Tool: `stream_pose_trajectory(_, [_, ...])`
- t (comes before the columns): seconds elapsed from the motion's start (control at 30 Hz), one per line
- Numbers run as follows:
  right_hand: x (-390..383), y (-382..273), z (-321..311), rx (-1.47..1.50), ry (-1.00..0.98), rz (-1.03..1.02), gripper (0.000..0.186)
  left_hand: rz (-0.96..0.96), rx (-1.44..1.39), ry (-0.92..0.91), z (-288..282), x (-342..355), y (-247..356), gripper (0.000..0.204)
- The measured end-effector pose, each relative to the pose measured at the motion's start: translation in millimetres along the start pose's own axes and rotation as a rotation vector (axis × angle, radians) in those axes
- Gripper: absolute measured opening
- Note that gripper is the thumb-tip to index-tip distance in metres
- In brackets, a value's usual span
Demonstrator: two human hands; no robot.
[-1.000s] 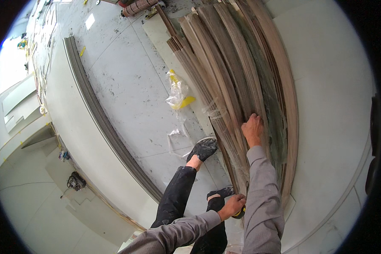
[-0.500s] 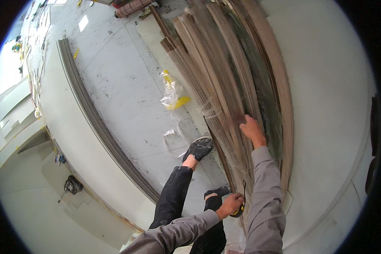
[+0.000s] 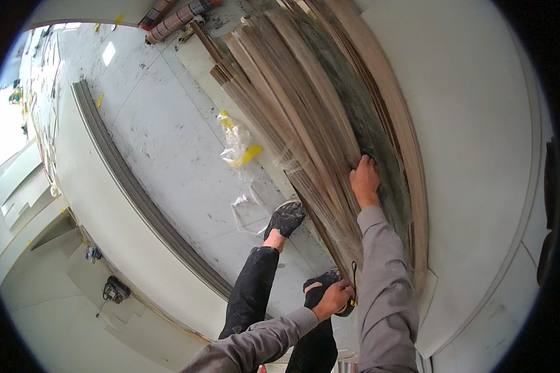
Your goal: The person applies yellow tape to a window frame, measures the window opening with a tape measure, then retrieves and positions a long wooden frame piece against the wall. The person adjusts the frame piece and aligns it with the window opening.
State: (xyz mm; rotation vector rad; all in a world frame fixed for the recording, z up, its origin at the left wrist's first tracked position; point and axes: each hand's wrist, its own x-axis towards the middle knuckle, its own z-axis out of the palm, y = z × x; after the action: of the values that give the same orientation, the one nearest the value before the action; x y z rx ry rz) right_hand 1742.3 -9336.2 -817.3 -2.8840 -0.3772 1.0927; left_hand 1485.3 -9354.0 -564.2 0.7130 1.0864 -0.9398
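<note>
A bundle of long brown wood-grain strips (image 3: 292, 118), partly wrapped in clear film, stretches away in front of me and leans toward the right. My right hand (image 3: 365, 180) has its fingers curled over the right-hand edge of one strip (image 3: 320, 81), beside a dark greenish gap; the fingertips are partly hidden there. Lower down, close to my knee, my left hand (image 3: 334, 299) is closed round a black and yellow tape measure (image 3: 348, 307) with a dark wrist strap. More brown strips (image 3: 410, 137) stand against the wall on the right.
Crumpled clear and yellow plastic wrap (image 3: 238, 140) lies on the dusty tiled floor (image 3: 168, 124). Long grey strips (image 3: 124, 161) run along a pale board at left. Rolls (image 3: 180, 22) lie at the far end. A black corded tool (image 3: 115, 290) sits at lower left. My feet are beside the bundle.
My right hand has moved slightly farther away and now grips a strip's edge. My view has shifted a little. The left hand still holds the tape measure.
</note>
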Motion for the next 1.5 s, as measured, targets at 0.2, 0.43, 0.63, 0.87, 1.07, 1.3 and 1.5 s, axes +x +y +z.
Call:
stream_pose_trajectory(0.2, [0.3,2.3,2.9,0.139,-0.132,-0.039,0.037,0.036,0.028,-0.022,-5.5,1.3,-7.2,0.027])
stream_pose_trajectory(0.43, [-49.1,-43.7,3.7,0.029,-0.050,-0.057,0.063,0.086,0.162,0.086,0.3,7.0,-15.4,0.029])
stream_pose_trajectory(0.63, [-64.8,20.6,-5.3,0.307,0.256,-0.022,0.065,0.016,0.014,-0.025,-9.4,-0.7,-20.8,0.026])
stream_pose_trajectory(0.87, [-102.0,124.5,-51.5,0.125,0.427,0.162,0.084,-0.039,-0.043,0.000,-16.9,11.1,-45.2,0.024])
stream_pose_trajectory(1.07, [-118.4,174.6,10.0,0.365,-0.096,0.416,0.042,-0.163,0.007,0.003,-19.3,-1.5,-38.8,0.023])
stream_pose_trajectory(1.3, [-212.9,101.3,31.1,0.466,-0.104,0.172,0.019,-0.213,0.162,0.033,-21.9,3.2,-63.8,0.026])
stream_pose_trajectory(1.5, [-285.1,37.7,58.4,0.527,0.198,0.082,0.013,-0.226,0.191,0.084,-28.2,4.5,-88.2,0.022])
